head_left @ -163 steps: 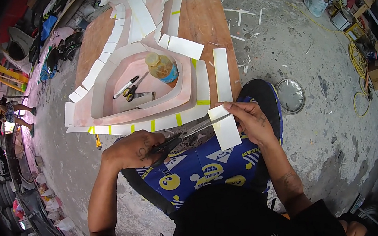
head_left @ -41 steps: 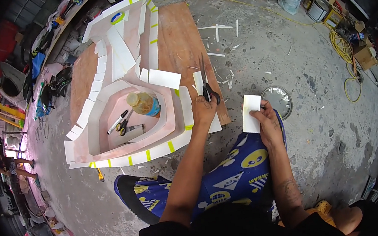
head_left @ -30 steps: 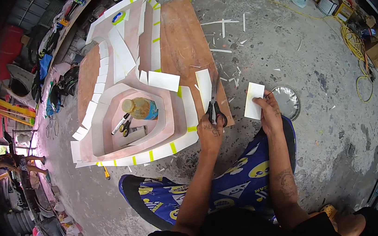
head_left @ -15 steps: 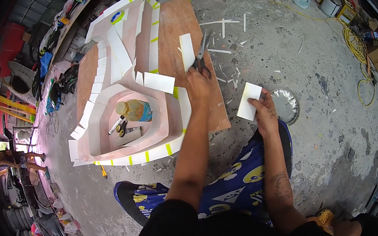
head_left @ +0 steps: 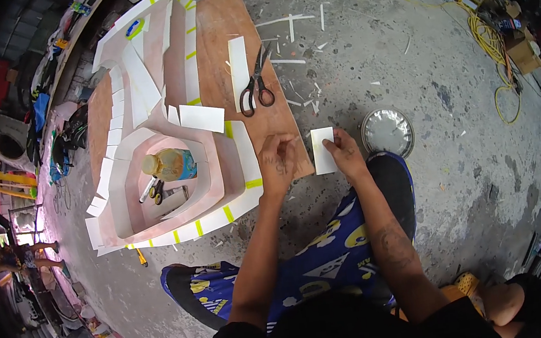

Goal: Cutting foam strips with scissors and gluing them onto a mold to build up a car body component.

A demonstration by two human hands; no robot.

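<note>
Just left of right hand (head_left: 349,154), white card (head_left: 322,160), pinched.

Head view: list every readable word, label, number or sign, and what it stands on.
Blue trousers: printed lettering, which I won't copy out.
Bottle: its blue label is too small to read.
Black shirt: pale marks, cut off by the frame.
Left hand: dark tattooed marks, likewise uncopied.

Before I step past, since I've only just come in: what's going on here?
The person's right hand holds a small white card; their left hand, beside it, holds nothing visible. Scissors lie on the wooden board, partly over a white strip. A pink form on the board is edged with white pieces and yellow tape; a bottle is in its recess.
</note>
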